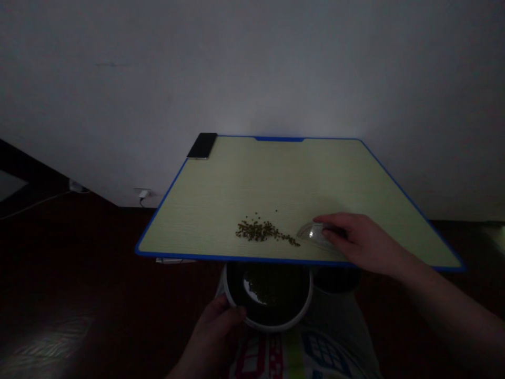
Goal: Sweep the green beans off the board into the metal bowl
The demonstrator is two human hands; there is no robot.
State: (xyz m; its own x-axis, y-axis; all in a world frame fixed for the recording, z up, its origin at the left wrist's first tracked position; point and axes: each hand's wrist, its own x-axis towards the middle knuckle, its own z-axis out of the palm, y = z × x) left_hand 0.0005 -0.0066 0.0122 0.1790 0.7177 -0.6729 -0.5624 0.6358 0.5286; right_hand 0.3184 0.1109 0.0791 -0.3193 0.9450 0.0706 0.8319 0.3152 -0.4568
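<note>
Olive-brown beans (255,231) lie loose near the desk's (292,184) front edge — light and hard, I'd judge, quick to roll. My right hand (361,242) pinches a likely stiff, clear protractor (310,233); my left hand (219,322) holds the probably heavier bowl (272,328) by its rim — a sure grip.

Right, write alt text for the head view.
The right hand holds a clear, half-round tool beside scattered greenish grains on a blue-edged table. The left hand grips a bowl below the near edge; a dark phone lies at the far left corner.
</note>
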